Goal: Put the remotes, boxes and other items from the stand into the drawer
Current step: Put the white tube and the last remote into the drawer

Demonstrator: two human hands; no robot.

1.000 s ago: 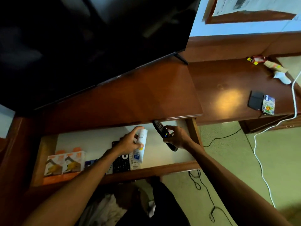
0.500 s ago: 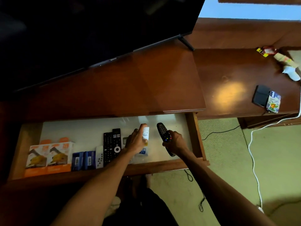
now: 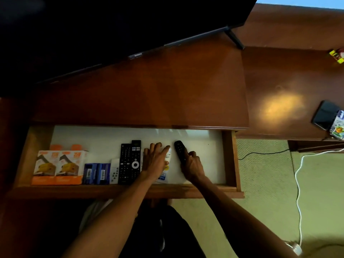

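The stand's drawer point(image 3: 229, 159) is pulled out, its floor white. My left hand point(image 3: 154, 161) lies flat with fingers spread on a white tube point(image 3: 168, 158) that rests on the drawer floor. My right hand point(image 3: 192, 164) curls around the near end of a slim black remote point(image 3: 179, 148), which lies on the floor just right of the tube. Left of my hands lie two black remotes point(image 3: 130, 161), a small white remote point(image 3: 114, 171), two blue boxes point(image 3: 96, 173) and two orange boxes point(image 3: 57, 166). The stand top point(image 3: 149, 94) is bare wood.
A dark TV point(image 3: 111, 25) stands on the stand. On the lower table to the right lie a black phone point(image 3: 324, 114), a colourful pack point(image 3: 337, 125) and a yellow-red item point(image 3: 337, 55). A white cable point(image 3: 297, 183) and a black cable point(image 3: 260, 152) cross the floor.
Both hands came down to the drawer floor. The tube went from gripped upright to lying flat under my spread left hand. The black remote now lies flat beside it.
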